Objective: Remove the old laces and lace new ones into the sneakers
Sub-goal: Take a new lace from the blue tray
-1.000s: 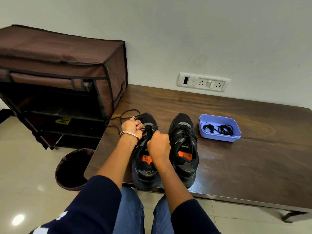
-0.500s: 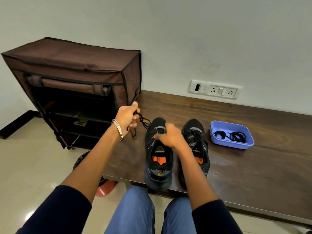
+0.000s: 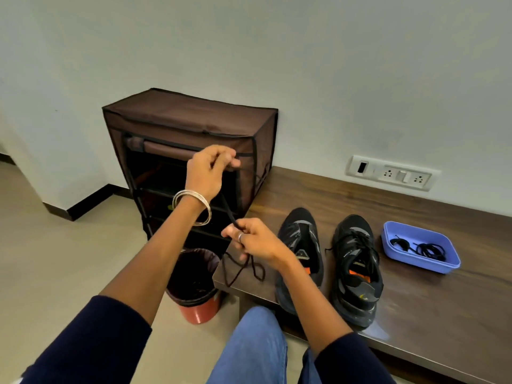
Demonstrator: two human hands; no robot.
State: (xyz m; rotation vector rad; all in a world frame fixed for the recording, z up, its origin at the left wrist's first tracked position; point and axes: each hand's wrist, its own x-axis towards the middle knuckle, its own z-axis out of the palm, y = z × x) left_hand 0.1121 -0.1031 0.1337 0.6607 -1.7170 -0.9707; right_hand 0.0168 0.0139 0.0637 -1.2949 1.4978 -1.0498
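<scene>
Left hand raised, right hand lower, both pinching one black lace stretched between; unlaced sneaker just right of them.

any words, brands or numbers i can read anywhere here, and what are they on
None can be read.
Left sneaker: small mark on the tongue, too blurred.
Right sneaker: tiny pale print on the side and a yellow mark at the heel, too small.
Shoe rack: yellow shape on a shelf inside, unreadable.
Wall socket panel: no lettering visible.
</scene>
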